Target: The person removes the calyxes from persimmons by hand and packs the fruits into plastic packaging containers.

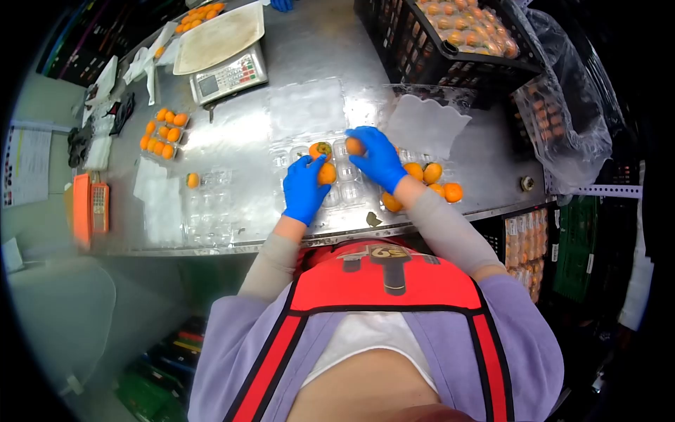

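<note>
In a clear plastic tray at the middle of the metal table lie two orange fruits. My left hand, in a blue glove, has its fingers around the lower fruit, with its fingertips by the upper fruit, which shows a green top. Over the tray's right side, my right hand, also gloved in blue, holds another orange fruit between thumb and fingers. Several loose fruits sit in a clear tray beneath and beside my right forearm.
A scale stands at the back left. Left of me are a filled fruit tray and a clear tray with one fruit. A black crate holds packed fruit at the back right, beside a plastic bag. A blue-gloved hand shows at the top.
</note>
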`<state>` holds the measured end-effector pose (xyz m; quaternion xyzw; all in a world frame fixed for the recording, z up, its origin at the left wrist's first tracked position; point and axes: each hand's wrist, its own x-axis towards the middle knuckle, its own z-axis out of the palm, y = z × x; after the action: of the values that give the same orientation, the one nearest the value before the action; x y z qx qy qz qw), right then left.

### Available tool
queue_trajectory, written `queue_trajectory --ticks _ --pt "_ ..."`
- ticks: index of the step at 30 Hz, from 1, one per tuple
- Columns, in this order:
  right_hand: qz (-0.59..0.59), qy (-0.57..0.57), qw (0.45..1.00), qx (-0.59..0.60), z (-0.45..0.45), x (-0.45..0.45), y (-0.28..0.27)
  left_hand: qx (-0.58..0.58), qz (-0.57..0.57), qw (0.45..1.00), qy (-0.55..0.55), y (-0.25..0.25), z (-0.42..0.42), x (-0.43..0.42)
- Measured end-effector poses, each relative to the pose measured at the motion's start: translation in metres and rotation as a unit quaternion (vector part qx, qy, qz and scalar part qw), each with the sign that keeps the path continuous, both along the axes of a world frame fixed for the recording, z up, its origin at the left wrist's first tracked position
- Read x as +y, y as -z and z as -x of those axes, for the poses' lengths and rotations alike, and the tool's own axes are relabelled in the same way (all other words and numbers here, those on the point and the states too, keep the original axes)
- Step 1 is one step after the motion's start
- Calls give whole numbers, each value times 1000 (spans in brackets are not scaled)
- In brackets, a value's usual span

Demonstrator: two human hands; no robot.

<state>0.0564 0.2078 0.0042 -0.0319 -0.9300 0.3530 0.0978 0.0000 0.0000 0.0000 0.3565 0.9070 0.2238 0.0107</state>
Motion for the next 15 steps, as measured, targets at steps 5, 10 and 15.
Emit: queue_trajectory --ticks 5,10,15 --pt "207 216 953 49 -76 49 -42 -88 -103 991 9 8 14 -7" --pt "1 266 964 -11 -150 118 -1 -120 -180 976 25 13 16 -12" --pt "-69 264 960 -56 -163 119 8 -162 -282 946 18 23 15 -13"
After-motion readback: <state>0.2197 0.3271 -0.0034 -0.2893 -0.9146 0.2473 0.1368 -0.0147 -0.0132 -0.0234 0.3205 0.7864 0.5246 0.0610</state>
